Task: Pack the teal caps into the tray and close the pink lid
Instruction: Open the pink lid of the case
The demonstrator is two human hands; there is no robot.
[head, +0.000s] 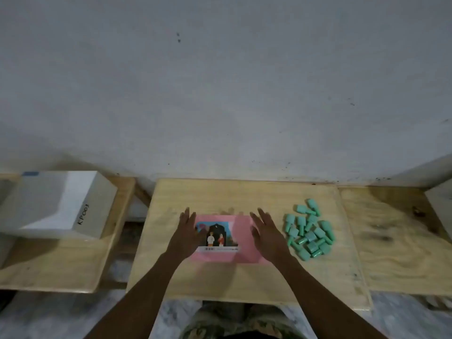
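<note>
A: Where do we stand?
B: Both hands released, fingers straight. Our left hand (187, 231) is at the left edge of the pink lid (241, 237), our right hand (267, 234) at its right edge. Touching or hovering, we can't tell: too blurred.
A: Caps?
B: Teal caps (309, 232) lie in a loose heap just right of the lid, toward the bench's (244, 196) right edge. Our right hand is nearer. The lid's long axis runs left-right.
A: Tray?
B: Lid's down, so the tray is hidden. We judge nothing's packed; the lid opens first.
</note>
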